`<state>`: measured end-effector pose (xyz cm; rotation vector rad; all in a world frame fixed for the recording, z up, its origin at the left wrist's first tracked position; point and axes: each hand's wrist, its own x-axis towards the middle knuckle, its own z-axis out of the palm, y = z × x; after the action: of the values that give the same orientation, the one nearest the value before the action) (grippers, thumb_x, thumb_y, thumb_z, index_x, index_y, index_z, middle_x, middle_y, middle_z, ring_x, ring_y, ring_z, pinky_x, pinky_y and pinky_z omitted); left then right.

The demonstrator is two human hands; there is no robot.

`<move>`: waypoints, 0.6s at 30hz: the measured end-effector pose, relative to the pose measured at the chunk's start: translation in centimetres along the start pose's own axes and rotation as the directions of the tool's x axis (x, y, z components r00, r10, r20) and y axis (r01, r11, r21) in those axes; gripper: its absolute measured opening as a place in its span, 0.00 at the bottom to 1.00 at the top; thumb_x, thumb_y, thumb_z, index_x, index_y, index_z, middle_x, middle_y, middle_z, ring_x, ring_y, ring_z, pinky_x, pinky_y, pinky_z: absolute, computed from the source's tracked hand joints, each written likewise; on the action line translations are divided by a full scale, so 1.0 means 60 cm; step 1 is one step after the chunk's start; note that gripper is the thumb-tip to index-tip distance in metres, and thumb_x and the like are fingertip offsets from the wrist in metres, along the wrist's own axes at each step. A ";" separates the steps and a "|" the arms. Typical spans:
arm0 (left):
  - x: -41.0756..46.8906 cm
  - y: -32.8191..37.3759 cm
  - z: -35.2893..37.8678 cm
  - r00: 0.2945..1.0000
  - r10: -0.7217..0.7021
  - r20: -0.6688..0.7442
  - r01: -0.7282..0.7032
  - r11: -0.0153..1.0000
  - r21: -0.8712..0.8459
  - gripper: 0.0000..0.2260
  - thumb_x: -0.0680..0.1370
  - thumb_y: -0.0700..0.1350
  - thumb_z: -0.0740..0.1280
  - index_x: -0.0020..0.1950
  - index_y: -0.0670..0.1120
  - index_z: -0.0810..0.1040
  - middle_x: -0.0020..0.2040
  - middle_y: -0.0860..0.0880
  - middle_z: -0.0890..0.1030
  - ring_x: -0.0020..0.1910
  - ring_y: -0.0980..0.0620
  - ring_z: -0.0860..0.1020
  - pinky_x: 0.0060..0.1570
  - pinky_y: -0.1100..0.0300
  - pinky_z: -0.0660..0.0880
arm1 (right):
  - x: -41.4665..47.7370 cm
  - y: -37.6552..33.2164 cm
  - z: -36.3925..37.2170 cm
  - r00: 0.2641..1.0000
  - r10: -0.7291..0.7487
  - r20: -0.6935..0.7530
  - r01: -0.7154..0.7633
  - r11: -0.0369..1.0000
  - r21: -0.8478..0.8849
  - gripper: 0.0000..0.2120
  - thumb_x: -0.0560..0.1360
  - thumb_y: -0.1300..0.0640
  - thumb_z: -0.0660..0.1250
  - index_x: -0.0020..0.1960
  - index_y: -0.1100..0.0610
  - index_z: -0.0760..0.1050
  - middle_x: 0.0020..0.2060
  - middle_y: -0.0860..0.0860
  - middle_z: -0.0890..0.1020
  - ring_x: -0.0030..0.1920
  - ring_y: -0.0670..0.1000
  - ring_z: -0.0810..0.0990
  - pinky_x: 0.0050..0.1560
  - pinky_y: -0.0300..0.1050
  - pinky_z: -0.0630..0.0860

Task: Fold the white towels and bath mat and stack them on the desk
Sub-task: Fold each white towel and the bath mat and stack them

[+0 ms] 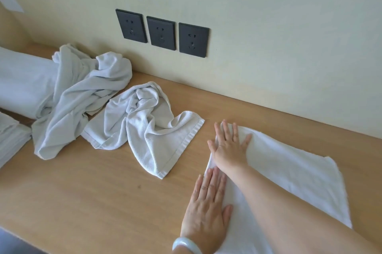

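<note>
A white towel [293, 175] lies flat on the wooden desk [93, 191] at the right. My right hand [229, 146] presses flat on its far left corner, fingers spread. My left hand [206, 208], with a pale bangle at the wrist, lies flat on the towel's near left edge. A crumpled ribbed white towel [148, 125] sits in the middle of the desk. Left of it a larger crumpled white cloth [78, 96] is heaped. A folded white piece [22, 79] lies at the far left, partly under that heap.
Three dark wall sockets [161, 33] sit on the cream wall behind the desk. Another white cloth [10, 137] shows at the left edge. The desk's front edge [62, 251] runs along the bottom left.
</note>
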<state>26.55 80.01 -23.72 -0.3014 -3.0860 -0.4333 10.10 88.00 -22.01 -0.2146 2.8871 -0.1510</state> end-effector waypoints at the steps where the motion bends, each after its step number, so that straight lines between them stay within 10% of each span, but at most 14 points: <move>1: 0.001 -0.001 0.002 1.000 -0.004 0.007 0.003 1.000 0.008 0.30 0.79 0.57 0.55 0.77 0.43 0.61 0.78 0.45 0.60 0.77 0.47 0.59 0.71 0.51 0.56 | 0.002 0.000 -0.005 1.000 -0.012 0.014 0.012 1.000 0.020 0.30 0.80 0.37 0.42 0.78 0.45 0.38 0.78 0.45 0.39 0.76 0.52 0.33 0.70 0.71 0.34; 8: 0.015 0.010 -0.001 0.999 0.024 -0.026 -0.023 1.000 0.020 0.29 0.75 0.49 0.56 0.74 0.39 0.66 0.77 0.40 0.62 0.76 0.42 0.61 0.68 0.45 0.59 | -0.112 0.120 -0.029 0.936 0.186 -0.298 -0.101 0.955 0.278 0.40 0.75 0.34 0.27 0.79 0.54 0.51 0.77 0.51 0.57 0.78 0.50 0.47 0.75 0.58 0.41; 18: 0.041 0.010 0.006 0.994 0.105 0.019 -0.106 0.990 0.090 0.27 0.81 0.53 0.50 0.79 0.47 0.55 0.80 0.46 0.53 0.79 0.48 0.52 0.74 0.46 0.53 | -0.160 0.407 -0.013 0.806 0.576 -0.134 -0.560 0.817 0.142 0.29 0.82 0.43 0.43 0.79 0.55 0.46 0.79 0.52 0.49 0.78 0.54 0.45 0.74 0.63 0.42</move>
<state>24.24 81.16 -23.82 -0.4651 -3.0730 -0.2882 15.86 113.58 -21.98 0.7196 2.9502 -0.2020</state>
